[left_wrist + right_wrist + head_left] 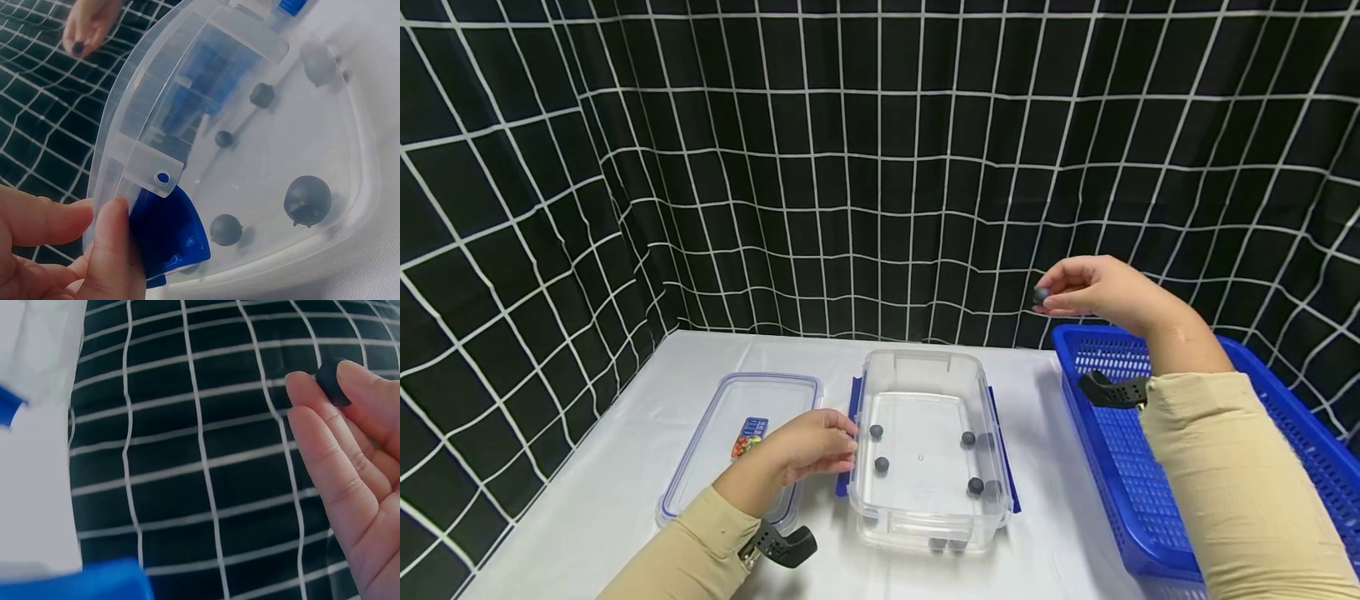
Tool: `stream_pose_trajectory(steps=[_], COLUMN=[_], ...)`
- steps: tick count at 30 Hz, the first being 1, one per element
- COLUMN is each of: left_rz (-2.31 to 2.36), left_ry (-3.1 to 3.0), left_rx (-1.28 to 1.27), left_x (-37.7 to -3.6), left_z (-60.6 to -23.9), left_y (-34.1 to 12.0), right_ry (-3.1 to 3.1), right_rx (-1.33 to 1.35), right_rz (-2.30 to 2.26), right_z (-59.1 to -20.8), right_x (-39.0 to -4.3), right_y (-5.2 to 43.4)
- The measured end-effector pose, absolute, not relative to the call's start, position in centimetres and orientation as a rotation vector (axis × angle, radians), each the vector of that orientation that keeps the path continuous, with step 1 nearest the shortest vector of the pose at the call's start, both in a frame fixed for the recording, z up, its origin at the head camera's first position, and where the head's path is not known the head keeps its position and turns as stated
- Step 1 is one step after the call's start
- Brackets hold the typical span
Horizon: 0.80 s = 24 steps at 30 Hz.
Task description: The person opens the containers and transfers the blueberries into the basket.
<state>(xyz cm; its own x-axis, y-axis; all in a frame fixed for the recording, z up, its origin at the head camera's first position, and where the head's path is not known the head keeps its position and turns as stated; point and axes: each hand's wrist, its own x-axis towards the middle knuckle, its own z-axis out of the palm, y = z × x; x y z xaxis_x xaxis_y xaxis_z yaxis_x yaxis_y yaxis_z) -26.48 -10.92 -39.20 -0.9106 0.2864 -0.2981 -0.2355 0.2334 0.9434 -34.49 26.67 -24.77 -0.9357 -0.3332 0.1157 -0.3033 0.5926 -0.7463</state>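
A clear plastic box [925, 371] with blue side latches stands on the white table, with several small dark balls [876, 432] on its bottom. My left hand [816, 446] rests against the box's left wall; in the left wrist view its thumb and finger [109, 244] press the rim beside the blue latch [165, 234]. My right hand [1093, 287] is raised above the table to the right of the box and pinches one dark ball [1041, 294] at its fingertips, also seen as the ball [331, 380] in the right wrist view.
The box's clear lid [730, 442] with a coloured label lies flat to the left. A blue plastic basket [1120, 450] stands at the right edge under my right forearm. A black grid-patterned curtain [850, 167] closes off the back and sides.
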Motion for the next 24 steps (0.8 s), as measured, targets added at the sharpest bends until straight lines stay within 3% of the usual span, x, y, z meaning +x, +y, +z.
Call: stream_pose_trajectory(steps=[24], left_rz=[1.733], left_ry=[2.086], left_rx=[0.040], left_x=[-26.1], left_z=[-38.8], left_y=[-10.7], right_ry=[2.869], right_rx=[-0.242], right_rz=[-1.160], right_z=[-30.7], right_x=[-32.0], right_y=[40.3])
